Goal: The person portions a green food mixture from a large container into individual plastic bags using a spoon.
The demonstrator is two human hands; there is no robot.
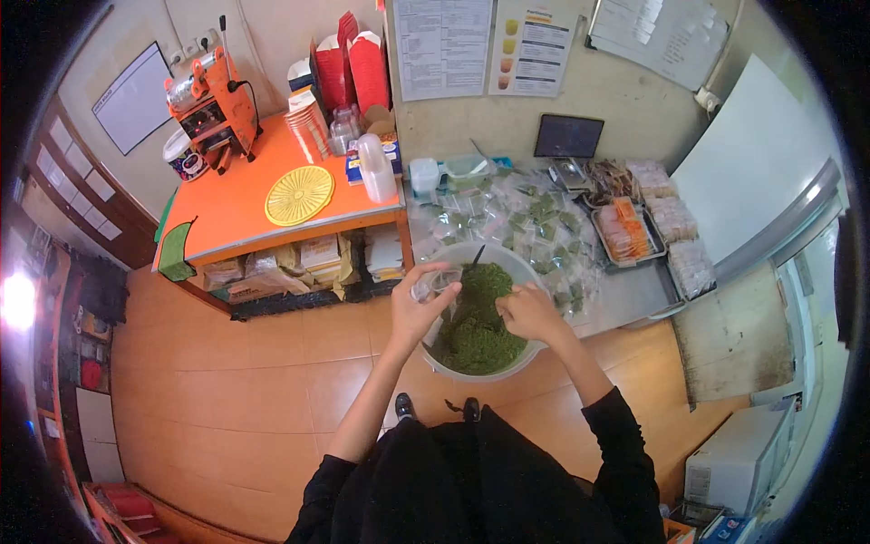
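A large translucent plastic bowl [440,366] holds a heap of chopped green herbs [484,340]. Over its left rim, my left hand [418,299] grips a small clear plastic bag [429,284]. My right hand [530,309] is above the right side of the herbs with its fingers curled; whether it holds anything cannot be made out. A dark utensil handle [480,254] sticks up at the bowl's back. Many small clear bags with green contents [544,207] cover the metal table [629,289] behind the bowl.
Trays of packed food [629,234] stand at the table's right, near a small scale [569,175] and a dark tablet [568,136]. On the orange table [234,197] to the left are a yellow lid [300,196], clear cups [377,170] and an orange cup-sealing machine [217,109].
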